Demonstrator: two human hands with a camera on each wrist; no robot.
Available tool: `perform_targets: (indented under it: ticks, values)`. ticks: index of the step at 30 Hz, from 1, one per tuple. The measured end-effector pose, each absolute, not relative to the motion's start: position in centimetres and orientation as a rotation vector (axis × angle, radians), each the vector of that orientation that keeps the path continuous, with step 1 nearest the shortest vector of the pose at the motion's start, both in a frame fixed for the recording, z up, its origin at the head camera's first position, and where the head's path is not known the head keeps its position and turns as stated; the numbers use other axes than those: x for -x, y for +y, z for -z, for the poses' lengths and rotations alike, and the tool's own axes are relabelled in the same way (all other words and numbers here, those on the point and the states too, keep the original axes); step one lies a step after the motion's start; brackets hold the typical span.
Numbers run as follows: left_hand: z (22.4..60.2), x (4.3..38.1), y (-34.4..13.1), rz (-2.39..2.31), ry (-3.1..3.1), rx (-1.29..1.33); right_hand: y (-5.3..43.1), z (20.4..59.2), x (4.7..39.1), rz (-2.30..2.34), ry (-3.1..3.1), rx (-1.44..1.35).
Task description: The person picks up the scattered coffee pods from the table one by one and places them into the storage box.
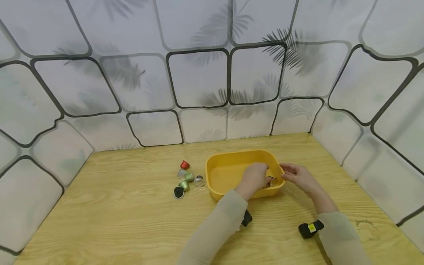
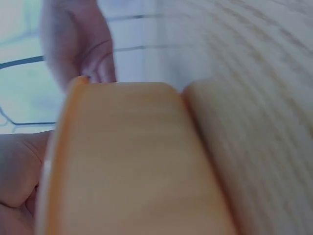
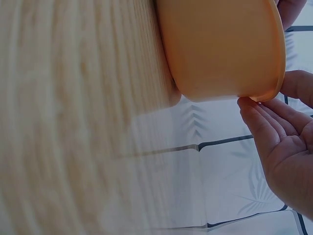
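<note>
A yellow plastic tray (image 1: 228,154) stands on the wooden table. My left hand (image 1: 255,178) reaches down inside it, thumb beside a few coffee capsules (image 1: 273,182) in the front right corner. Its fingertips are hidden, so I cannot tell whether it holds one. In the left wrist view, part of the left hand (image 2: 19,176) shows behind the tray wall (image 2: 137,156). My right hand (image 1: 299,178) is at the tray's right side. The right wrist view shows the right hand (image 3: 283,147) with its thumb over the rim and fingertips against the outer wall.
Left of the tray lies a loose group of coffee capsules: a red one (image 1: 184,165), green ones (image 1: 184,184), a black one (image 1: 179,191) and silvery ones (image 1: 198,181). A patterned cloth wall (image 1: 202,79) rises behind the wooden table (image 1: 122,206) and on both sides.
</note>
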State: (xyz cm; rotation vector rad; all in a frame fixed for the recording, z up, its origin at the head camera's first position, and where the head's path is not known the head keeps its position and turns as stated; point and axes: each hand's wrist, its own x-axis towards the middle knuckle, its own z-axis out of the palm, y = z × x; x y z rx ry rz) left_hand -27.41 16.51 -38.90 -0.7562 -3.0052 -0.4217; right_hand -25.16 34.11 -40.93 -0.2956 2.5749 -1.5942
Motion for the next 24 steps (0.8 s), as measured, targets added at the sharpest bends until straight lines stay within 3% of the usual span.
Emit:
perform_targets:
  ticks: [24]
  values:
    - [35.5,26.0,7.1,0.832,-2.795,0.73,34.2,41.1,25.2,1.572,2.596,0.296]
